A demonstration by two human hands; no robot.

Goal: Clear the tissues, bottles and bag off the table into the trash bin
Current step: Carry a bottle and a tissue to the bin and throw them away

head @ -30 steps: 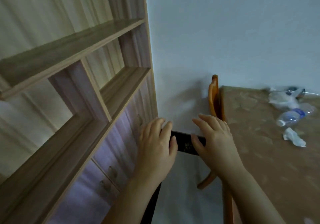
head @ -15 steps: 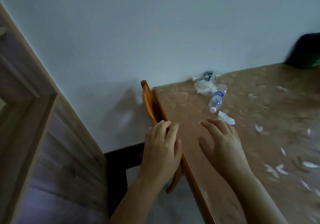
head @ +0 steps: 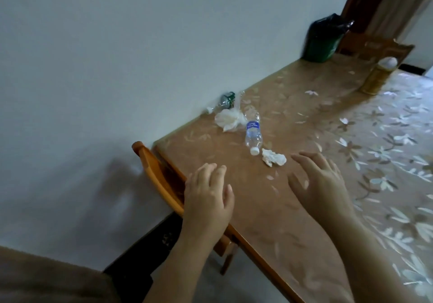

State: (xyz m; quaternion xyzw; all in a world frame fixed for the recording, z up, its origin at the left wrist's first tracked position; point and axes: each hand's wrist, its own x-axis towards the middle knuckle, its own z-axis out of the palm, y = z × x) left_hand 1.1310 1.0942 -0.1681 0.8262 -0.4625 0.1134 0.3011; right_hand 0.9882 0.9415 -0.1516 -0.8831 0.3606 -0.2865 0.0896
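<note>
Over the tabletop (head: 269, 211) we hover left hand (head: 207, 199) and right hand (head: 321, 183), fingers (head: 311, 159) spread, empty; right sits nearest crumpled tissue (head: 273, 158), likely first grab.

You can see a blue label on the clear bottle (head: 253, 132), but its print is too blurred to read

A pale wall (head: 117, 45) backs the floral-clothed table (head: 269, 220) and orange chair (head: 154, 174).
</note>
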